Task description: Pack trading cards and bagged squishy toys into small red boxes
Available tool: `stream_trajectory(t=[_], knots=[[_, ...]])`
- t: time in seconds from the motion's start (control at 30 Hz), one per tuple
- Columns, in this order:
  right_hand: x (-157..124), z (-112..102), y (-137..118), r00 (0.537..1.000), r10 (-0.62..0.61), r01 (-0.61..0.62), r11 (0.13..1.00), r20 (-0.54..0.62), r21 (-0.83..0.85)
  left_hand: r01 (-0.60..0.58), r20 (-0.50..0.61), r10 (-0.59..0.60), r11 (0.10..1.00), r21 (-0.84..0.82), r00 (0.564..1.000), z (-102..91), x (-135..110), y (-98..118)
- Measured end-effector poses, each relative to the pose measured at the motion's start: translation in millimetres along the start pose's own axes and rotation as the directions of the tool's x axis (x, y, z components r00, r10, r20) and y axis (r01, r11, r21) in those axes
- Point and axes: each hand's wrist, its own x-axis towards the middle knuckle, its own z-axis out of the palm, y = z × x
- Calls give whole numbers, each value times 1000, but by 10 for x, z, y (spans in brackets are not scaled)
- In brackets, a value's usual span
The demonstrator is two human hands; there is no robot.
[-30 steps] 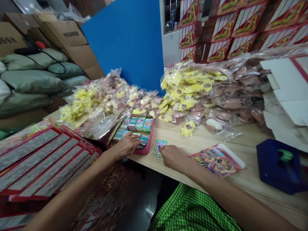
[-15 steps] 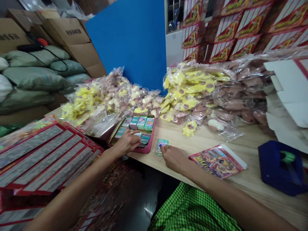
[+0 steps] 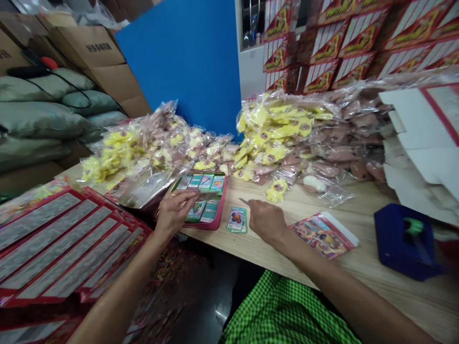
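A pink-rimmed tin (image 3: 223, 203) stands at the table's front edge, holding several stacks of green-blue picture cards (image 3: 210, 211) in rows. Over its left side is my left hand (image 3: 174, 209), fingers pinched on a thin card (image 3: 208, 196) seen nearly edge-on and blurred. To the right of the tin, a small pile of cards (image 3: 237, 219) lies face up on the wood. Just beside that pile, my right hand (image 3: 266, 219) is closed, and a card (image 3: 244, 201) seen edge-on sticks out from its fingertips.
Bagged yellow and brown plush toys (image 3: 272, 134) are heaped along the back. A printed red carton (image 3: 324, 234) and a blue tape dispenser (image 3: 405, 241) lie to the right. Red boxes (image 3: 71, 239) are stacked at left, near a blue panel (image 3: 186, 62).
My left hand has lifted from the tin's cards and moved left, with a card in its fingers. My right hand has come up off the small pile, holding a card.
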Motion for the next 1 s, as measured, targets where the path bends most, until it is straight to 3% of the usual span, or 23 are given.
stream_trajectory(t=[0.1, 0.23, 0.4, 0.43, 0.5, 0.6, 0.7, 0.8, 0.9, 1.0], knots=[[91, -194, 50, 998, 60, -57, 958, 0, 281, 135, -85, -156, 969, -209, 984, 352, -151, 220], [-24, -407, 131, 999, 24, -47, 816, 47, 577, 295, 15, -319, 857, -422, 948, 995, -236, 451], [-435, -591, 389, 997, 29, 42, 616, -76, 787, 402, 108, -404, 770, -495, 908, 1653, -242, 624], [-506, -617, 464, 994, 45, 51, 621, -100, 782, 415, 128, -408, 765, -492, 904, 1765, -254, 661], [-617, -679, 638, 979, 124, 17, 735, -159, 678, 438, 179, -403, 767, -469, 897, 1981, -298, 752], [-728, -857, 948, 904, 278, -115, 891, -326, 439, 430, 229, -365, 800, -418, 902, 2277, -414, 907], [-818, -1114, 1259, 798, 354, -227, 926, -487, 302, 312, 274, -242, 916, -253, 931, 2535, -558, 1009], [-890, -1287, 1474, 726, 366, -316, 929, -582, 191, 25, 407, -40, 999, 42, 913, 2729, -672, 1015], [-941, -1308, 1540, 715, 351, -356, 927, -604, 117, -168, 434, 99, 978, 124, 895, 2780, -715, 992], [-991, -1285, 1455, 751, 303, -324, 943, -587, 73, -290, 387, 234, 953, 91, 892, 2675, -717, 1010]])
